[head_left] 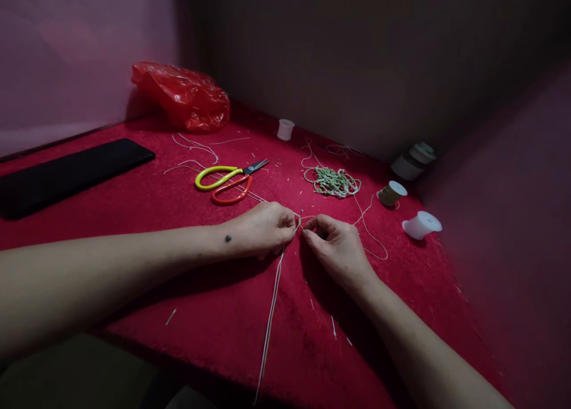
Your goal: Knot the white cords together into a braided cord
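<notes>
My left hand (pixel 270 227) is closed in a pinch on thin white and greenish cords (pixel 273 305), whose long ends trail down over the table's front edge. Close by on the right, my right hand (pixel 336 245) pinches a thin strand of the same cord between thumb and forefinger. A small knotted green bit (pixel 299 221) shows between the two hands. Just beyond my left hand lie scissors (pixel 232 183) with one yellow and one red handle, their blades slightly apart. A heap of green and white knotted cord (pixel 335 182) rests behind my right hand.
On the red tabletop (pixel 214 343), a black flat object (pixel 75 174) lies at left and a red plastic bag (pixel 182 97) at the back. Spools stand at the back and right: white (pixel 285 130), olive (pixel 392 193), white (pixel 422 225). A jar-like container (pixel 413 160) stands behind. Thread scraps are scattered around.
</notes>
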A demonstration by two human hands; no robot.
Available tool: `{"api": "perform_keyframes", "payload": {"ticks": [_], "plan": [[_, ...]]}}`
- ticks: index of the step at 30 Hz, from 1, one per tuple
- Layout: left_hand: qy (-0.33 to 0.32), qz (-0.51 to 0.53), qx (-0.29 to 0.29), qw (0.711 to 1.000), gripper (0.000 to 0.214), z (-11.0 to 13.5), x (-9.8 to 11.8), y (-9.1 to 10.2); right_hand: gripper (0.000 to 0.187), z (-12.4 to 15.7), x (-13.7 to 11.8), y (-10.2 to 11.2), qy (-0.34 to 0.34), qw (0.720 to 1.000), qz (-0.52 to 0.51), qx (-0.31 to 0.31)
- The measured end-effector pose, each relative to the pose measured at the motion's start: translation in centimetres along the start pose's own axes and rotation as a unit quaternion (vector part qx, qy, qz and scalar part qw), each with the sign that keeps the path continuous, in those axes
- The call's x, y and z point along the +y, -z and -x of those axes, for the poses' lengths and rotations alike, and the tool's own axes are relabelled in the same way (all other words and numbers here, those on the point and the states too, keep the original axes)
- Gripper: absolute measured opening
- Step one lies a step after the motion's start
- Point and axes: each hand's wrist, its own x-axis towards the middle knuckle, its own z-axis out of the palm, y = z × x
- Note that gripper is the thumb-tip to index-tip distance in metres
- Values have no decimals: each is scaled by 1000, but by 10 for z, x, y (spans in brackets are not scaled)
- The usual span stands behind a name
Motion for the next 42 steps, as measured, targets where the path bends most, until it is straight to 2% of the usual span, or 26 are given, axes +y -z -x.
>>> {"api": "perform_keyframes", "payload": {"ticks": [3,7,12,13,15,17,19,22,25,27,29,30,33,35,37,38,40,41,42], "plan": [[-13,-13,-6,1000,14,1,1,1,11,1,0,2,2,1000,-9,-5],[-36,-21,-25,999,15,4,3,3,10,2,-1,10,44,999,18,14],[-27,-21,-140,989,15,13,8,15,17,1,-7,21,79,996,44,8],[-26,-18,-141,989,16,15,10,17,19,0,-8,22,68,997,25,0],[-26,15,-107,994,16,18,13,20,20,0,-8,23,25,998,-57,-14],[-19,99,-83,991,16,19,15,18,15,1,-8,22,-30,982,-185,-29],[6,220,-119,968,16,19,16,11,9,2,-7,20,-82,945,-312,-45],[36,390,-194,899,16,19,16,-7,17,5,-7,16,-131,894,-425,-56],[39,483,-231,844,15,21,16,-23,20,6,-6,14,-155,871,-463,-57],[35,493,-257,830,18,22,18,-27,19,6,-5,14,-167,865,-469,-57],[34,458,-282,842,14,23,20,-23,16,5,-3,15,-163,866,-469,-58],[34,423,-289,858,11,24,21,-18,15,4,-2,15,-156,868,-468,-58],[19,249,-274,929,12,28,24,17,14,3,2,18,-149,868,-469,-66],[-15,131,-213,968,17,36,24,50,14,2,4,19,-151,869,-465,-70],[-41,50,-104,992,19,47,24,83,16,1,5,20,-147,870,-466,-70],[-65,33,-50,996,21,53,24,97,16,1,4,20,-148,868,-469,-70],[-132,30,4,991,26,63,23,117,18,1,3,19,-160,859,-480,-73],[-149,26,19,988,26,65,22,121,19,1,3,19,-166,855,-485,-76],[-153,14,7,988,25,64,20,122,19,1,2,18,-172,852,-488,-80]]}}
